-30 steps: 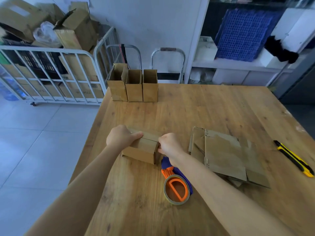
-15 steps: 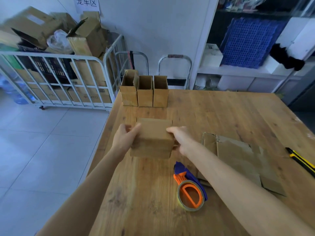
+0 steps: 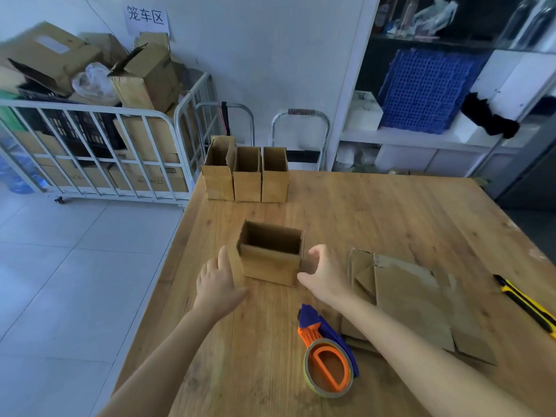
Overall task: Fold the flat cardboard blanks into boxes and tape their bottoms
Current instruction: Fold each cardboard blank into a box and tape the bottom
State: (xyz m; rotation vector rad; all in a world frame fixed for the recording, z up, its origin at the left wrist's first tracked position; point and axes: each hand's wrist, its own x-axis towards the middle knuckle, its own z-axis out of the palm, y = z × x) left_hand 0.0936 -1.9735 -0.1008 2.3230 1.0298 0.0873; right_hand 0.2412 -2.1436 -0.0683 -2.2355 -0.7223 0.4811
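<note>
Altogether, the head view shows four folded cardboard boxes on the wooden table: a row of three boxes standing upright and side by side at the far edge near the far-left corner, all open at the top, and one newly folded box standing alone nearer the middle, toward the left edge. That single box is plain brown corrugated card, upright, mouth open upward with a dark interior, its walls slightly out of square. One left hand and one right hand flank it, both with fingers spread loosely and gripping nothing; the left fingertips are just beside its left wall, the right fingers just beside its right wall, and contact cannot be told. One stack of flat cardboard blanks lies to the right of the box. One tape dispenser, blue and orange with a roll on it, lies toward the near edge. One yellow-and-black utility knife rests by the right edge.
</note>
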